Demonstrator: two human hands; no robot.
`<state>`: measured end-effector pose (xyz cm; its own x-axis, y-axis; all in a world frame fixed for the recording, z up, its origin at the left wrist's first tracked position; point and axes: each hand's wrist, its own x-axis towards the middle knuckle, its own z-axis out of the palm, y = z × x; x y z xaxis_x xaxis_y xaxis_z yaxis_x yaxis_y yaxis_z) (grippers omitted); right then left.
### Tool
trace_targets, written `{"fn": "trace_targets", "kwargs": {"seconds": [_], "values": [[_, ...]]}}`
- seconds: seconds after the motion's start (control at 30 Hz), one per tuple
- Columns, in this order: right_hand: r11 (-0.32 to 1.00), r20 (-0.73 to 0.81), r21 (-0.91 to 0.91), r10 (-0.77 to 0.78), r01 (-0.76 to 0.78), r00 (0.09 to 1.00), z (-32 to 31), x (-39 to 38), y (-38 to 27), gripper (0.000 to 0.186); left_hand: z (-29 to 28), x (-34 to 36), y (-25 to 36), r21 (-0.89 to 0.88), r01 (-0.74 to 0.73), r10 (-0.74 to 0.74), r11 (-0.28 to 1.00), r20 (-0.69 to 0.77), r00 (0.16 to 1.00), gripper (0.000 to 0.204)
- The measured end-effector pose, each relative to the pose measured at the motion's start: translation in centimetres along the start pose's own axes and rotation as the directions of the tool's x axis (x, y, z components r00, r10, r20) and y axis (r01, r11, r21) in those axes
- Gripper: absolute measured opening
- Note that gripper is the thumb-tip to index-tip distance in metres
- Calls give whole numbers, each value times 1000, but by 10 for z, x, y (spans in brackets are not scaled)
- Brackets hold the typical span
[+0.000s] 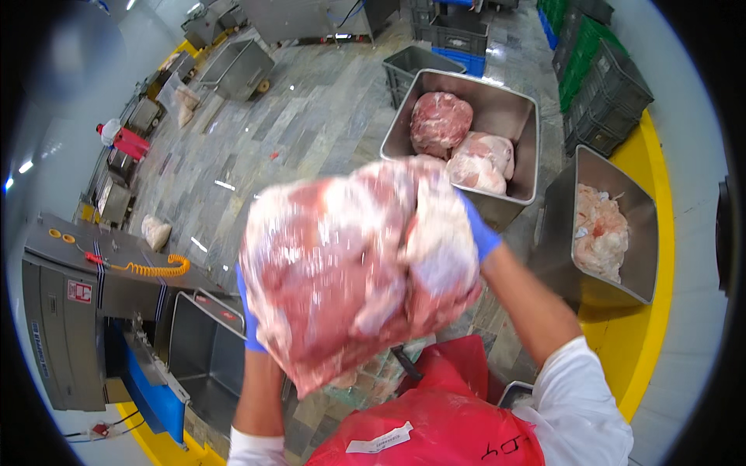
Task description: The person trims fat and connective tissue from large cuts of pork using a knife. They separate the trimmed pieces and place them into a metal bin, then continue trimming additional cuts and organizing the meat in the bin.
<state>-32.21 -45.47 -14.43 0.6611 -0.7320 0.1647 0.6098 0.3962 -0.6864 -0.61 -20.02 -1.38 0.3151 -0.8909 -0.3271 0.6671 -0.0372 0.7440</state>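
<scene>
A large block of raw meat [334, 264], pink-red with pale fat, is held up in front of me between both hands. My left hand [247, 307], in a blue glove, grips its left side; most of the fingers are hidden behind the meat. On the other side my right hand [479, 227], also blue-gloved, clasps the right edge, its fingertips out of sight. Just beyond the block stands a steel tub [519, 128] with several large pieces of meat [441, 120] inside.
To the right, a steel bin [643, 225] holds pale fat trimmings [601, 233] by a yellow kerb [633, 342]. Stacked grey crates [610, 97] stand behind it. At left are a machine with a blue belt [151, 388] and a steel cart [203, 349]. Another cart [237, 68] is farther off.
</scene>
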Motion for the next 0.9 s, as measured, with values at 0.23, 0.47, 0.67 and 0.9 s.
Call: {"fn": "trace_targets", "kwargs": {"seconds": [0.23, 0.47, 0.67, 0.9], "values": [[965, -262, -259, -29, -41, 965, -154, 148, -167, 46, 182, 185, 34, 14, 118, -107, 993, 538, 836, 86], [851, -903, 285, 392, -441, 173, -229, 11, 32, 69, 133, 166, 37, 269, -205, 213, 941, 0, 977, 86], [596, -585, -623, 74, -506, 808, -72, -101, 271, 58, -148, 0, -206, 839, -181, -302, -513, 21, 953, 89], [312, -656, -747, -206, -587, 726, 38, -189, 169, 46, -234, -17, -234, 841, -294, -99, -453, 281, 955, 79]]}}
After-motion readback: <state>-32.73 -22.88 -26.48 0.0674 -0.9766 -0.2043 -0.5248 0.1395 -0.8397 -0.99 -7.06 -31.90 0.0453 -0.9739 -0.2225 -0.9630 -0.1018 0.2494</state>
